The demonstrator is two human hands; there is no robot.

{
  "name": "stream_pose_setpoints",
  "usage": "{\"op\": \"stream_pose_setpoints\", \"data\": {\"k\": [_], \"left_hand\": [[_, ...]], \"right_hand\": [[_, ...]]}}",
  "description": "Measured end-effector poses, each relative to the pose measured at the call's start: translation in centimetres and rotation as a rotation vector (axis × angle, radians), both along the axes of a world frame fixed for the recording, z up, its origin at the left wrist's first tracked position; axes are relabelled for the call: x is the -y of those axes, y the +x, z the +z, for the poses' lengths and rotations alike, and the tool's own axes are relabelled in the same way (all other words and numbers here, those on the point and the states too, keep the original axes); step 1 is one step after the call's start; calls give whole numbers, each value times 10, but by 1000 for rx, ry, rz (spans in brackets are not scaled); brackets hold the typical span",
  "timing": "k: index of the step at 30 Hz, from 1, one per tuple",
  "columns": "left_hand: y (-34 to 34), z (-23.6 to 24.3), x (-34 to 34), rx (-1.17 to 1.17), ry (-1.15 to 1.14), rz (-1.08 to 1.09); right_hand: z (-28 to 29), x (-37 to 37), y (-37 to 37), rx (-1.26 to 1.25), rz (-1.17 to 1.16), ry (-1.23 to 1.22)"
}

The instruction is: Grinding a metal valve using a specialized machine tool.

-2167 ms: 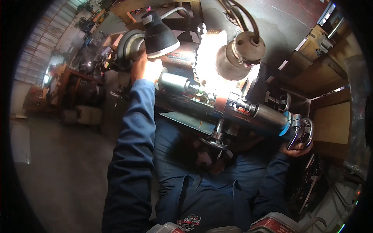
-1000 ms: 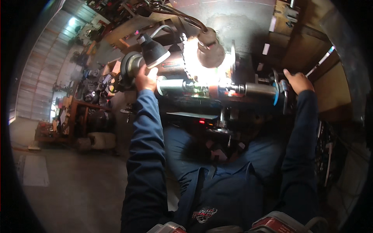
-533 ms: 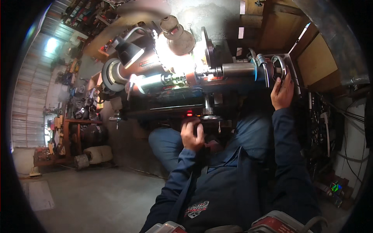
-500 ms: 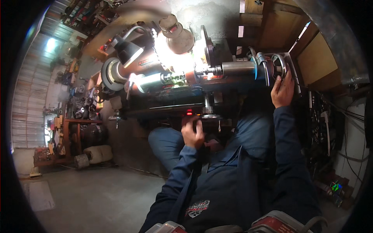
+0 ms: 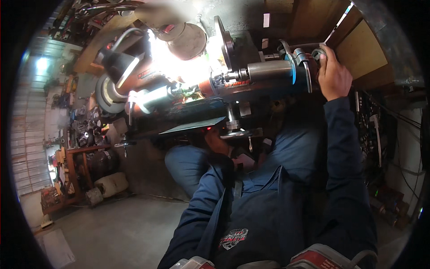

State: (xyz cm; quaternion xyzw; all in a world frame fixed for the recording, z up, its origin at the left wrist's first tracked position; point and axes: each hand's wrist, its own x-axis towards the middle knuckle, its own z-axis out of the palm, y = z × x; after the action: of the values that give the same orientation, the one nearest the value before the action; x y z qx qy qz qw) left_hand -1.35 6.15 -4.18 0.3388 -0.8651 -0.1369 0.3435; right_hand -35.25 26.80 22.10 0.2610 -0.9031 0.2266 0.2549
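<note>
At the right end of an orange and blue machine with a steel cylinder (image 5: 270, 72), my right hand (image 5: 336, 77) is curled over a metal handwheel (image 5: 319, 54). Most of that wheel is behind my fingers. My left hand (image 5: 217, 142) reaches under the machine's front, below a flat plate (image 5: 192, 126) and beside a small red light (image 5: 208, 128). Its fingers are in shadow and hidden, so what they touch does not show. Just right of it is the front handwheel (image 5: 235, 134) with a crank handle. A chrome lever (image 5: 307, 71) hangs close to my right hand.
A black work lamp (image 5: 117, 67) shines strongly over the machine's left half. Behind stands a large round disc (image 5: 224, 42) on edge. A second small handwheel (image 5: 125, 144) juts out at the left. Tools and cables hang at the right, beside my arm.
My left hand has gone forward under the machine's front edge, hiding its fingers. My right hand has shifted to the handwheel's far side. The view has tilted, and the plate appears at a different angle.
</note>
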Motion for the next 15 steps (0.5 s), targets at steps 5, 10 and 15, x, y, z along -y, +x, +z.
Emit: {"op": "stream_pose_setpoints", "data": {"k": [5,10,15], "left_hand": [[-10,-4,-18,-280,682,23],[-14,-25,-18,-995,1484,68],[-18,-22,-22,-894,1345,57]], "right_hand": [[20,8,-21,192,-67,254],[25,22,-35,289,-53,295],[16,19,-7,119,-112,186]]}}
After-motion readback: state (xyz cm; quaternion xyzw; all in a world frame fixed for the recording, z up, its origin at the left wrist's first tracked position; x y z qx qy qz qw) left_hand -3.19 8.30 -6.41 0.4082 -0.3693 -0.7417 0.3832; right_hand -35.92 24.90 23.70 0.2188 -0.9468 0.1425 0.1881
